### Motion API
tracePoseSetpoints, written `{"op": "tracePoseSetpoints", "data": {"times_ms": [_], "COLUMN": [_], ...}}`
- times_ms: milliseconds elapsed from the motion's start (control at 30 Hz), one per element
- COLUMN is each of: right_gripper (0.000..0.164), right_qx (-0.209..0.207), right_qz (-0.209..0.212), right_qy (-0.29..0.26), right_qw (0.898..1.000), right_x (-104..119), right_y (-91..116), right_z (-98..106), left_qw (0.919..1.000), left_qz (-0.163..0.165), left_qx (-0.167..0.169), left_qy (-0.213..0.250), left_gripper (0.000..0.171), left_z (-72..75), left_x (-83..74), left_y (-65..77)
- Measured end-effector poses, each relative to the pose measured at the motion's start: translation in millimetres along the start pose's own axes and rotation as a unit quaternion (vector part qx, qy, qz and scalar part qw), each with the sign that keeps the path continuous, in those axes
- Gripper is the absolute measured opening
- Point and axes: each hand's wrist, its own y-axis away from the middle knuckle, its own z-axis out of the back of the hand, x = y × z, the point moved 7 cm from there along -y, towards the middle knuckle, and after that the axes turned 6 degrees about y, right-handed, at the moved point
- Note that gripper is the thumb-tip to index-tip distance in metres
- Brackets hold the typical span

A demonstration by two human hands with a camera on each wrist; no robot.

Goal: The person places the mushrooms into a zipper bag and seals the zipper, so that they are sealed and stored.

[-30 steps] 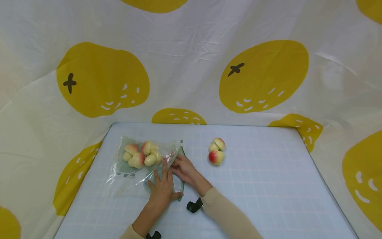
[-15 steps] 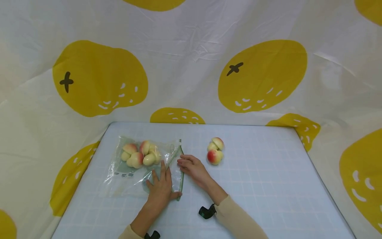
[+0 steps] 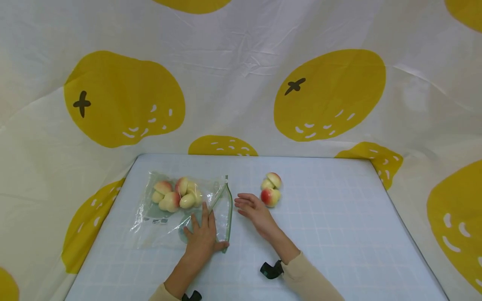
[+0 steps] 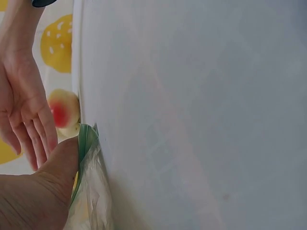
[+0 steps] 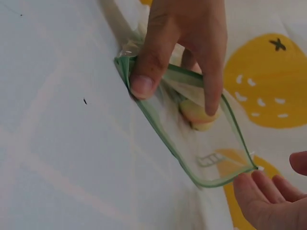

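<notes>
A clear zip bag (image 3: 169,229) with a green zip edge (image 3: 229,217) lies on the table, holding several cream-and-red, mushroom-shaped pieces (image 3: 170,201). My left hand (image 3: 202,241) rests on the bag near its mouth, fingers spread. In the right wrist view, its thumb (image 5: 143,86) presses the zip's lower edge, while the mouth of the bag (image 5: 204,184) gapes apart. My right hand (image 3: 260,215) is just right of the mouth, with nothing in its loosely bent fingers. Beyond its fingertips lie two similar pieces (image 3: 270,197), one behind the other, outside the bag.
A pale blue checked cloth covers the table (image 3: 339,225). Behind it and at the sides hangs a white curtain (image 3: 233,96) with large yellow fruit prints. A black wrist camera (image 3: 271,270) sits by the right sleeve (image 3: 310,278).
My right hand has let go of the bag's zip edge and drawn back to the right, leaving the mouth spread. The left hand stays on the bag.
</notes>
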Motion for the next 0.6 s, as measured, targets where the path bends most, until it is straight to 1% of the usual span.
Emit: {"op": "tracePoseSetpoints", "data": {"times_ms": [100, 333, 467, 600], "right_gripper": [0.044, 0.042, 0.042, 0.04], "right_qx": [-0.006, -0.042, -0.059, -0.097], "right_qz": [0.006, 0.027, 0.044, 0.072], "right_qy": [0.013, 0.036, 0.044, 0.069], "right_qw": [1.0, 0.998, 0.996, 0.99], "right_x": [3.1, 18.0, 25.6, 33.2], "right_y": [2.2, 8.9, 13.3, 17.8], "right_z": [5.9, 23.8, 35.8, 50.9], "left_qw": [1.0, 0.9999, 0.9999, 0.9999], "left_qz": [0.001, 0.0, 0.0, -0.002], "left_qx": [-0.001, -0.013, -0.011, -0.01], "left_qy": [0.003, 0.008, 0.006, 0.004], "left_gripper": [0.118, 0.117, 0.117, 0.117], "left_z": [0.0, 0.2, 0.0, 0.8], "left_x": [0.2, 1.4, 1.7, 1.7], "left_y": [0.0, 0.2, 0.3, 0.6]}}
